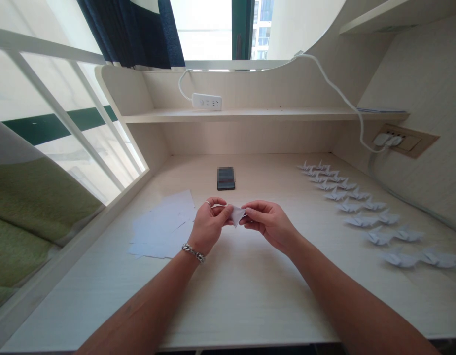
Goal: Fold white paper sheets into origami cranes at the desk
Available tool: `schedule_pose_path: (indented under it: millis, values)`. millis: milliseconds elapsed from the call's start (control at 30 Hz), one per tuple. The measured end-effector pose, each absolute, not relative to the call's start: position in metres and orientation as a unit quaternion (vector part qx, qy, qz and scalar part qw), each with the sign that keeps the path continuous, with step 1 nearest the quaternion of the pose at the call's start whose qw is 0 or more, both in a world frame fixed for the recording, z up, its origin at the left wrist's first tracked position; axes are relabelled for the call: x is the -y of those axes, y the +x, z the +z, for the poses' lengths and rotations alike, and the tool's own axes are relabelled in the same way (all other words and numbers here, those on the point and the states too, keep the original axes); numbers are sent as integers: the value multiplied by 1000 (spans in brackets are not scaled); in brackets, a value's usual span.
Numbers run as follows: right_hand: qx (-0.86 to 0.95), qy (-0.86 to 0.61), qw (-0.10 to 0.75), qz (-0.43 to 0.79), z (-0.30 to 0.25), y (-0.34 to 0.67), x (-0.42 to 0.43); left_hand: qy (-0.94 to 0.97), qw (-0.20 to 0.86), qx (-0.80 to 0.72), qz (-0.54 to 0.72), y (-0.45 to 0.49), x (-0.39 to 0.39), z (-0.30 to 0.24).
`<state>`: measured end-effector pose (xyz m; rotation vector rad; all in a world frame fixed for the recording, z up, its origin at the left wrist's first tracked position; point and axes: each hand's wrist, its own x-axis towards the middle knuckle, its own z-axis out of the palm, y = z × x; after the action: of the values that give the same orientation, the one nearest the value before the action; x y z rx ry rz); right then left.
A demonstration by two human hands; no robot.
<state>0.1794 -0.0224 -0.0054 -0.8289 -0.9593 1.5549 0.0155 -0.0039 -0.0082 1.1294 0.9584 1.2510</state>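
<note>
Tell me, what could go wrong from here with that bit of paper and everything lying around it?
The folded paper is small and held between the left hand and right hand, so it might slip or crease crookedly.
The paper birds stand to the right of the right arm; a wide swing could knock some over.
The bracelet sits close to the loose sheets and might catch or shift them.

on the desk (250, 305), paper sheets (159, 229) lie left of the flat device (226, 178), paper cranes (349, 206) right; before it, folded paper (236, 215) between left hand (208, 224) and right hand (271, 223); behind it, a shelf (268, 117) bears a power strip (206, 102)
</note>
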Motion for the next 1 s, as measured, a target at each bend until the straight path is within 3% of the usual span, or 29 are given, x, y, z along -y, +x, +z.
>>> schedule_pose_path:
  millis: [767, 1000]
  values:
    - [463, -372, 559, 579, -10, 174, 22, 609, 442, -411, 515, 14, 9, -9]
    - [476, -364, 560, 572, -11, 173, 21, 610, 453, -405, 509, 13, 7, -13]
